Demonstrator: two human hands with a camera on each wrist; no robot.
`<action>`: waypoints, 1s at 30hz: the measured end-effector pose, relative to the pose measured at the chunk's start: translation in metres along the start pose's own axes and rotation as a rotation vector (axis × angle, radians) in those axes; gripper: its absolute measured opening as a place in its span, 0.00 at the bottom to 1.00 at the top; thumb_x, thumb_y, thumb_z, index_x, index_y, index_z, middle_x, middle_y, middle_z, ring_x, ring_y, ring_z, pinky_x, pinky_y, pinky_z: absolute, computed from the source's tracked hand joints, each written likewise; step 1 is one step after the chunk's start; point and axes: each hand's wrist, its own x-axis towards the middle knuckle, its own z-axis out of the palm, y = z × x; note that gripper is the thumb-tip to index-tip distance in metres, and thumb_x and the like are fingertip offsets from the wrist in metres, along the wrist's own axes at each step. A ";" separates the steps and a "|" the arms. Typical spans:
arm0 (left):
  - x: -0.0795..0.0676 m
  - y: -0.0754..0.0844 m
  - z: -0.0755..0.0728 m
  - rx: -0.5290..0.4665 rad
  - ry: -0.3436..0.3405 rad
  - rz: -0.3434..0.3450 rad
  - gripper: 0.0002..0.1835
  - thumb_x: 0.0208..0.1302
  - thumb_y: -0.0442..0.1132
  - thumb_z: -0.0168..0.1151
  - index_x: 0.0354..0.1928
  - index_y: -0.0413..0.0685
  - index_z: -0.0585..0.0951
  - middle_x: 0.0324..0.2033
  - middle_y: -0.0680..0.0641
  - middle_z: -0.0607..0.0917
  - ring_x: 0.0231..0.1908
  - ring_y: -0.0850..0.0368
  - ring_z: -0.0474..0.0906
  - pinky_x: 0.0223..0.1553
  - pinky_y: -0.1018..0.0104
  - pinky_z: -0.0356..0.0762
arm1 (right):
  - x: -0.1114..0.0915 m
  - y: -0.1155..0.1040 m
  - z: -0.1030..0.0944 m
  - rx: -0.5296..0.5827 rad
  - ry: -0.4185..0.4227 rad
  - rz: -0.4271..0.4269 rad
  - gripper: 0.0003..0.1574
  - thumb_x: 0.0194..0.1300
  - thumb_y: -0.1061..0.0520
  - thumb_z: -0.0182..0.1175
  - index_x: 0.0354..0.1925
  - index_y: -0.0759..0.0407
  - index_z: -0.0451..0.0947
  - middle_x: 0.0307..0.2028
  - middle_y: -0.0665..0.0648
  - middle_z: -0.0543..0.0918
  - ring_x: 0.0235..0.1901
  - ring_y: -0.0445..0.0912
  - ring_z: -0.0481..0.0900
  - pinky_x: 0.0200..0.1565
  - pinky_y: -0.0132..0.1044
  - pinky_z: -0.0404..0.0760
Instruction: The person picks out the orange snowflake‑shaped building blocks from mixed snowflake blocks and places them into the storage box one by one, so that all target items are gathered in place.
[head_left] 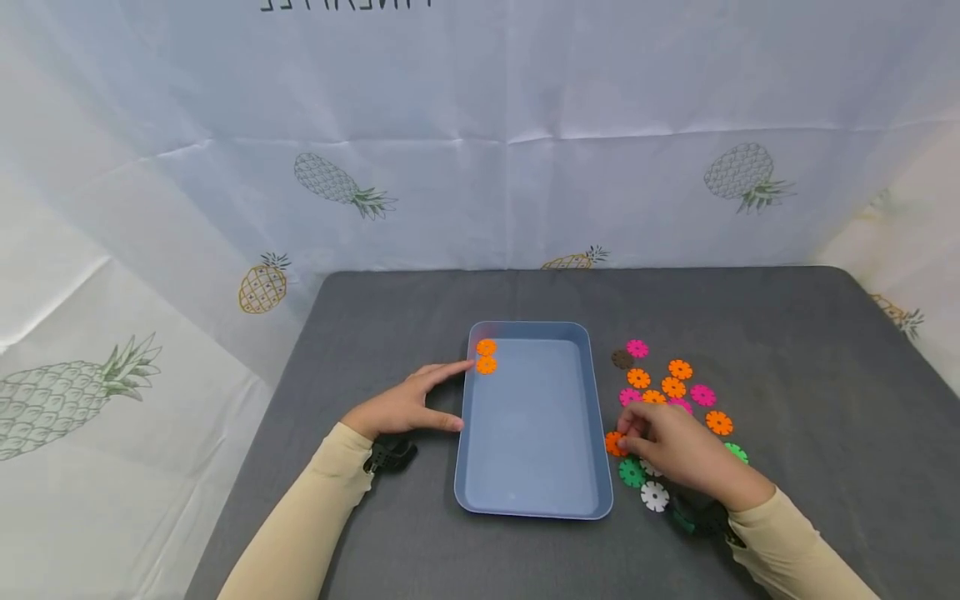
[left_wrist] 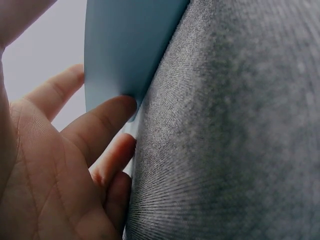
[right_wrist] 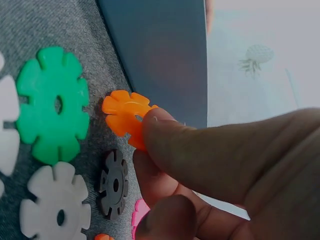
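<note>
Between thumb and fingers, my right hand (head_left: 678,446) pinches an orange notched plastic disc (right_wrist: 125,116), just right of the blue tray (head_left: 534,417). Beneath and around that hand lie a green disc (right_wrist: 54,105), a white disc (right_wrist: 45,205) and a dark disc (right_wrist: 114,185). At the tray's left side is my left hand (head_left: 408,406), its fingers extended and touching the outer wall (left_wrist: 117,50). Two orange discs (head_left: 486,365) lie inside the tray, by its upper left corner.
More loose discs are spread on the grey cloth right of the tray, among them a pink disc (head_left: 702,394), an orange disc (head_left: 719,422) and a brown disc (head_left: 622,358). A pineapple-print curtain (head_left: 465,200) hangs behind the table (head_left: 390,308).
</note>
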 end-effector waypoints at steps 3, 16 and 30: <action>0.000 -0.001 0.001 -0.002 -0.007 -0.011 0.51 0.61 0.57 0.78 0.82 0.75 0.60 0.79 0.50 0.61 0.79 0.47 0.53 0.74 0.34 0.56 | 0.000 0.000 0.000 0.002 0.006 -0.004 0.09 0.66 0.62 0.72 0.37 0.53 0.80 0.26 0.45 0.78 0.24 0.37 0.71 0.29 0.32 0.75; 0.000 0.000 -0.001 -0.020 0.003 -0.006 0.50 0.61 0.56 0.78 0.82 0.73 0.62 0.78 0.49 0.62 0.78 0.46 0.54 0.74 0.34 0.57 | 0.007 -0.011 -0.015 -0.003 0.033 -0.017 0.05 0.69 0.63 0.69 0.40 0.55 0.83 0.31 0.47 0.82 0.28 0.39 0.75 0.31 0.33 0.77; -0.001 0.000 -0.003 -0.029 -0.002 -0.016 0.50 0.61 0.57 0.78 0.81 0.74 0.62 0.78 0.49 0.61 0.78 0.47 0.54 0.74 0.35 0.57 | 0.014 -0.015 -0.029 -0.011 0.054 -0.042 0.05 0.70 0.64 0.68 0.41 0.55 0.83 0.33 0.47 0.83 0.20 0.38 0.71 0.28 0.33 0.75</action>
